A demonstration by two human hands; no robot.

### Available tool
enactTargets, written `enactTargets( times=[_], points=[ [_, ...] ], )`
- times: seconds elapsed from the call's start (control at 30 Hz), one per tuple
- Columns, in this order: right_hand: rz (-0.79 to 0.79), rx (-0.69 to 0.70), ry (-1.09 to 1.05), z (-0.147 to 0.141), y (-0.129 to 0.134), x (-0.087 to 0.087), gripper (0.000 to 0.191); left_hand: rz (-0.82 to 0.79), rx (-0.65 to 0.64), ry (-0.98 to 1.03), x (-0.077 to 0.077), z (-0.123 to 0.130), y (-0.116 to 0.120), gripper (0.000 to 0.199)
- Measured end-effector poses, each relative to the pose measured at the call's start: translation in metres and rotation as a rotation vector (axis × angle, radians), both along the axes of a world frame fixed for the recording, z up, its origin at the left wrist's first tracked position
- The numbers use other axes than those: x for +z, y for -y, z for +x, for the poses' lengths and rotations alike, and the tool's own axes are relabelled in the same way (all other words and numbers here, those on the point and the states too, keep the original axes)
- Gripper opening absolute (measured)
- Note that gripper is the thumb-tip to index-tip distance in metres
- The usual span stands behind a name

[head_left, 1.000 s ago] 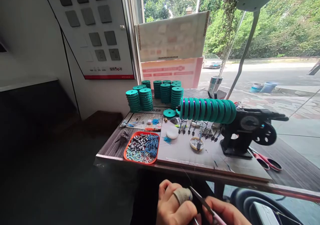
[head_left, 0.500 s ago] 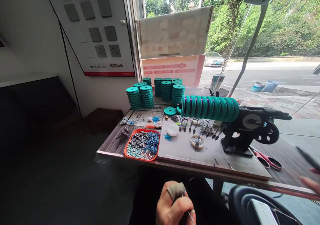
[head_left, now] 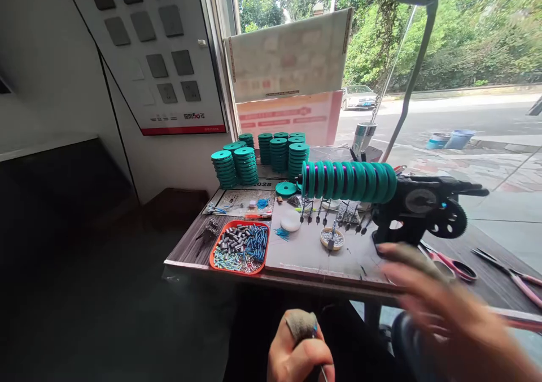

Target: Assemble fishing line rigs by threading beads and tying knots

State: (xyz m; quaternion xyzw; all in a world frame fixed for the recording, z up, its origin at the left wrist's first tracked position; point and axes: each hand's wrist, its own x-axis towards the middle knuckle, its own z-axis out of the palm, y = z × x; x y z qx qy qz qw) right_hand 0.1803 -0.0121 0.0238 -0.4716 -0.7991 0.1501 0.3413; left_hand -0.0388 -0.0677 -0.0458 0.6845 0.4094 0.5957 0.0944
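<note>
Since the earlier frame, the right hand [head_left: 451,311] has moved inward, its fingers seemingly stretched and released, though blurred. Pink-handled snips [head_left: 512,272] now lie at its two o'clock; at eight o'clock, the left hand [head_left: 297,352] grasps a thin metal rod [head_left: 324,373], its axis toward five.

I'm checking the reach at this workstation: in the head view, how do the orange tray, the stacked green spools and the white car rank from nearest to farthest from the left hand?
From the left hand:
1. Orange tray: ahead, to its left.
2. Stacked green spools: farther back, behind the tray.
3. White car: outside, in the background.
</note>
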Motion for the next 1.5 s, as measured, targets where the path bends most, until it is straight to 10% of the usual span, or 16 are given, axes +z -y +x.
enactTargets(
  times=[0.17,0.3,0.47,0.57,0.83,1.0,1.27,1.5],
  points=[
    [-0.041,0.493,0.168,-0.074,-0.003,0.012,0.066,0.05,-0.136,-0.235,0.047,-0.031,-0.016,0.015],
    [-0.652,0.523,-0.437,-0.073,-0.015,0.026,0.055,-0.042,-0.246,-0.18,0.078,-0.035,-0.038,0.014],
    [-0.886,0.542,-0.743,-0.085,-0.01,0.038,0.07,0.089,-0.011,-0.165,0.072,-0.02,-0.053,0.013],
    [-0.901,0.48,-0.623,-0.085,-0.01,0.04,0.063,0.031,-0.022,-0.203,0.066,-0.019,-0.051,0.011],
    [-1.14,0.698,-1.227,-0.1,-0.017,0.025,0.053,0.05,-0.112,-0.173,0.062,-0.019,-0.048,0.016],
    [-0.9,0.639,-0.961,-0.101,-0.006,0.03,0.058,-0.053,-0.061,-0.094,0.061,-0.019,-0.041,0.018],
    [-0.078,0.385,-0.046,-0.101,-0.034,0.009,0.061,-0.38,-0.07,-0.096,0.06,-0.015,-0.035,0.023],
    [-0.213,0.443,-0.07,-0.086,-0.034,0.035,0.048,-0.608,-0.296,0.042,0.094,-0.032,-0.046,0.019]
  ],
)
